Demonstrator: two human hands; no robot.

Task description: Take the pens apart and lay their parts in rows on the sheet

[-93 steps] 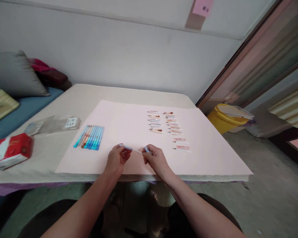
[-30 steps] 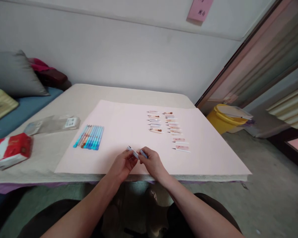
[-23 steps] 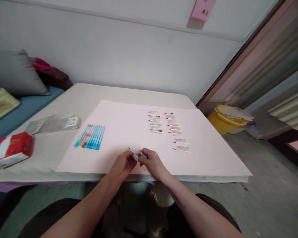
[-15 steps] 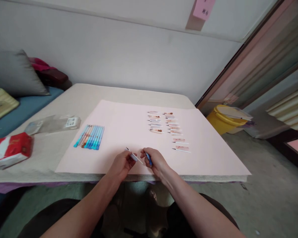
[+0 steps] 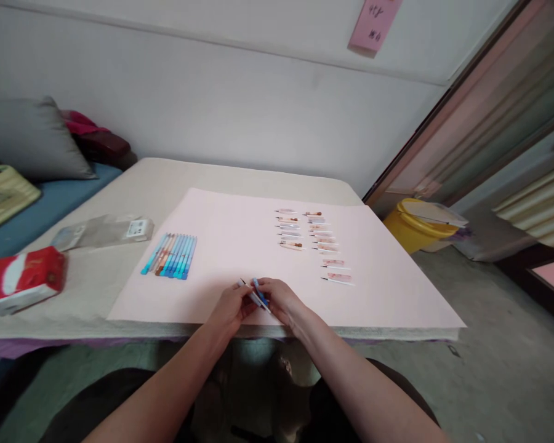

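Observation:
My left hand (image 5: pixel 231 307) is closed on a thin white pen refill (image 5: pixel 266 307) with a dark tip, along with a pale pen barrel piece partly hidden by the fingers. Fingers of my right hand (image 5: pixel 281 298) are wrapped round a blue pen part (image 5: pixel 260 291), and the two hands meet near the front edge of the pink sheet (image 5: pixel 231 246). To the left lies a row of blue and brownish pens (image 5: pixel 170 255), side by side. On the right, disassembled pen parts (image 5: pixel 336 271), refills beside short barrels, are laid in two columns.
A red tissue pack (image 5: pixel 25 277) and a clear plastic bag (image 5: pixel 99 232) lie on the cloth-covered table (image 5: pixel 240 175) at left. Beyond its right side stands a yellow bin (image 5: pixel 418 227). A wall (image 5: pixel 212 98) borders the table's far edge.
My right hand has moved left against my left hand, bringing the blue pen part beside the refill and pale barrel piece. The laid-out pens and parts stay in place.

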